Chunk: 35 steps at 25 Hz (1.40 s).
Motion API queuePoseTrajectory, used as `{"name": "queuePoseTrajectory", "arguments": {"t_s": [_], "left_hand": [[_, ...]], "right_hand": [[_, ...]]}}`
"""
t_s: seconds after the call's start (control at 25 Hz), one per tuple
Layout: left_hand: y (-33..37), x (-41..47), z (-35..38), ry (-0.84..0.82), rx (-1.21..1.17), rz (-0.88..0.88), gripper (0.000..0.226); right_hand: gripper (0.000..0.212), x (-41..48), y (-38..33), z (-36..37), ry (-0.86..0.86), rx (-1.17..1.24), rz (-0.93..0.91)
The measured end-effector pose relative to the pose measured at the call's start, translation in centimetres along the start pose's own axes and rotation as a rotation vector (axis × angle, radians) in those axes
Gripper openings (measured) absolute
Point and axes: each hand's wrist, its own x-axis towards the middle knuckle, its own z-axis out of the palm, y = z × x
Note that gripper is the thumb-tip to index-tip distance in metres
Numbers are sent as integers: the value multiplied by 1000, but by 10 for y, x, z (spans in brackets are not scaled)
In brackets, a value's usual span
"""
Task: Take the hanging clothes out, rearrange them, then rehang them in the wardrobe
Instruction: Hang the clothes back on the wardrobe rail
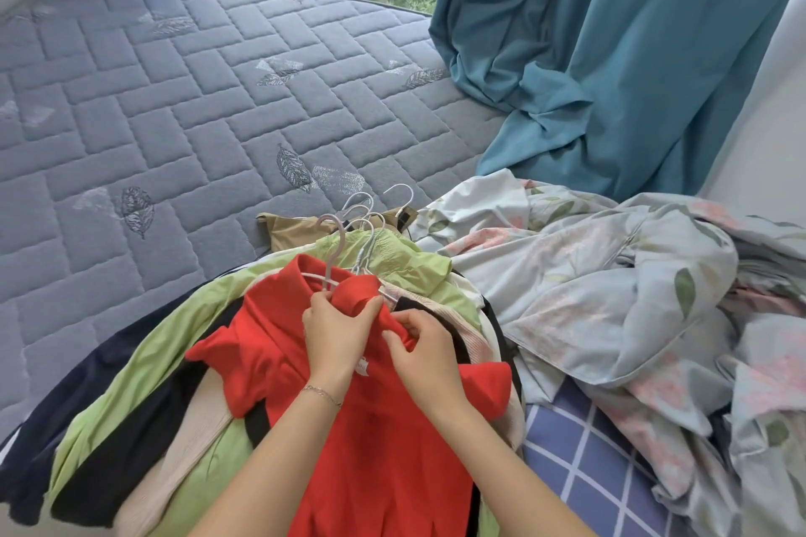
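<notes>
Red shirt [370,427] is lying uppermost on a pile of clothes [139,384] at the near edge of the grey mattress [174,100], with a pale hanger [333,257] sitting in its neck. From my remote station I am watching the left hand [336,331] gripping the collar, fingers curled into the fabric, while the right hand [423,344] is pinching a collar fold. A floral sheet [589,275] is lying crumpled just beside the pile, and teal curtains [610,57] are hanging beyond.
</notes>
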Motion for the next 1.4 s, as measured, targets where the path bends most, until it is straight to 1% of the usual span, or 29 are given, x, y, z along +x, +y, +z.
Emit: {"name": "queuePoseTrajectory", "arguments": {"t_s": [0.04,0.12,0.2,0.24,0.32,0.36,0.44,0.48,0.56,0.68,0.76,0.84,0.88,1.0,1.12,1.2,1.28,1.4], "left_hand": [[1,-1,0,-4,8,-29,69],[-2,-3,0,-36,30,-80,66],[-10,-10,1,-72,91,-109,61],[-16,-14,2,-80,128,-107,60],[-30,-23,4,-66,184,-77,60],[-35,-26,5,-53,195,-55,59],[-41,-28,5,-41,185,-24,57],[-41,-27,4,-38,175,-17,55],[-41,-27,0,-30,159,-12,51],[-41,-30,-9,-3,143,-3,47],[-41,-34,-19,25,125,-15,45],[-42,-37,-28,55,109,-11,41],[-41,-38,-33,64,103,-5,40],[-42,-39,-54,83,95,-1,37],[-34,-44,-83,99,1,-40,35],[-22,-50,-108,114,-89,-85,30],[-7,-59,-136,128,-155,-113,27],[17,-65,-183,152,-287,-75,33]], "right_hand": [[14,-1,1,-2,-36,19,7],[17,-3,4,-6,-140,52,40],[21,-4,11,-10,-203,13,48],[23,-2,17,-12,-190,-39,38],[32,8,33,-14,-147,-222,21],[40,14,40,-14,-167,-334,35],[56,24,50,-12,-267,-527,93],[60,28,53,-11,-311,-599,127],[58,32,54,-10,-351,-679,164],[51,33,48,-6,-352,-737,188],[51,33,45,-1,-403,-773,230],[50,33,40,4,-404,-779,279],[46,32,35,5,-371,-758,285],[32,30,10,5,-250,-589,267],[30,23,-34,1,-226,-532,222],[31,17,-72,1,-265,-547,159],[37,7,-112,3,-302,-536,104],[50,-7,-175,6,-327,-441,73]]}}
